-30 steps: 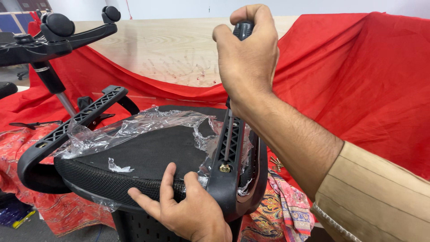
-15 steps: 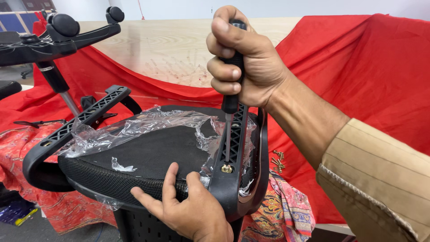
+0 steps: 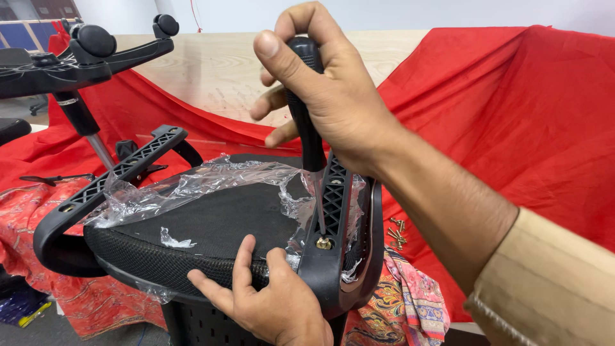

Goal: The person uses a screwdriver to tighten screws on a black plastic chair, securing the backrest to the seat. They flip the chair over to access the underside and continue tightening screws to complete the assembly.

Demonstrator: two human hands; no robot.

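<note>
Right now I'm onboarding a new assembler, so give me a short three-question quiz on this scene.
1. True or false: the right hand grips a black-handled screwdriver held nearly upright.
2. Where does the left hand rest? A) on the wheeled chair base B) on the front edge of the seat cushion C) on the red cloth
3. What lies just below the screwdriver tip in the armrest?

Key: 1 true; 2 B; 3 a brass-coloured screw.
</note>
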